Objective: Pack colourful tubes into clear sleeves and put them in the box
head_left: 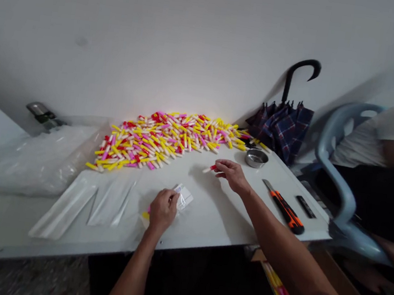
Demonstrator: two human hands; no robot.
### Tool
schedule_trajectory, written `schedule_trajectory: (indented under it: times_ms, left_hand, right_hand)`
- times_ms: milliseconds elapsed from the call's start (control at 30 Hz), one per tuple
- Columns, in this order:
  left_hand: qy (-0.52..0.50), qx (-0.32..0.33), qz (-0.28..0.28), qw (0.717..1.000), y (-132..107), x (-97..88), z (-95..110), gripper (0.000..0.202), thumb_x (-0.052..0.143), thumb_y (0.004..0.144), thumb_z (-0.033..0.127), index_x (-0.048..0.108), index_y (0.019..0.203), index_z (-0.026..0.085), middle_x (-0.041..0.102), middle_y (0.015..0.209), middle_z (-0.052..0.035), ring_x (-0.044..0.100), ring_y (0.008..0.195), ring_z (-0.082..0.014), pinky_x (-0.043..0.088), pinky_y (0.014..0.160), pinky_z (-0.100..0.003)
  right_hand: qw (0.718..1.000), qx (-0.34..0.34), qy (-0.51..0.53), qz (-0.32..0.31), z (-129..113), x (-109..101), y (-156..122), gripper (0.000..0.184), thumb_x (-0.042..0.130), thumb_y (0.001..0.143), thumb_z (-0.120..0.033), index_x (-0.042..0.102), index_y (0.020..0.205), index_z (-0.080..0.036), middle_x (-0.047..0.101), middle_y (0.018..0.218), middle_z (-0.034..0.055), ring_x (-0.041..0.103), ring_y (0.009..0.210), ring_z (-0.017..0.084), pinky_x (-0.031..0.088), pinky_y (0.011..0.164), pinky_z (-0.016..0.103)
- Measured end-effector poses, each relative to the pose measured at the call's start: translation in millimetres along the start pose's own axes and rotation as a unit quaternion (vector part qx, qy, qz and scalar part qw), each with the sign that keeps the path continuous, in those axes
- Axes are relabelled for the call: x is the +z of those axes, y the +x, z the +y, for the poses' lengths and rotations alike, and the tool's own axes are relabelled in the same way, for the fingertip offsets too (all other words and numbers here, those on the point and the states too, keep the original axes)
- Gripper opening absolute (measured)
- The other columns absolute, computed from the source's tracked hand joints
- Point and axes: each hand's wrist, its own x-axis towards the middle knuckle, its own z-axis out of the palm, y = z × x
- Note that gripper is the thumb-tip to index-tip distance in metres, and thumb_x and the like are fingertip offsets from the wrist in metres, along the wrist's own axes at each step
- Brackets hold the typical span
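Note:
A big heap of small red, yellow, pink and white sticks lies at the back of the white table. My right hand pinches one red and white stick just in front of the heap. My left hand is closed on a small clear plastic bag nearer the table's front edge; a yellow and a pink piece show beside that hand.
Stacks of clear flat bags lie to the left, beside a large crumpled plastic sheet. A small metal bowl, an orange utility knife and a folded plaid umbrella are to the right. Another person sits on a blue chair.

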Motion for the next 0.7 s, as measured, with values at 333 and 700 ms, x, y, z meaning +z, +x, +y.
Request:
schedule_trajectory:
  times_ms: [333,700]
  left_hand:
    - [-0.007,0.009,0.015,1.0,0,0.9,-3,0.019,0.056,0.096,0.031,0.064,0.082,0.022,0.066,0.083,-0.002,0.06,0.081,-0.0183,0.045,0.077,-0.031]
    - [-0.018,0.006,0.016,1.0,1,-0.8,-1,0.019,0.056,0.096,0.033,0.065,0.083,0.022,0.065,0.081,-0.0022,0.061,0.079,-0.0184,0.046,0.077,-0.031]
  right_hand:
    - [1.0,0.008,-0.01,-0.011,3,45,-42,0.034,0.083,0.072,-0.042,0.068,0.088,-0.016,0.075,0.077,0.0055,0.066,0.065,0.015,0.05,0.055,0.023]
    - [0.983,-0.027,-0.115,-0.141,26,80,-24,0.022,0.067,0.083,-0.035,0.075,0.083,-0.015,0.065,0.063,-0.0003,0.053,0.056,0.011,0.043,0.054,0.022]
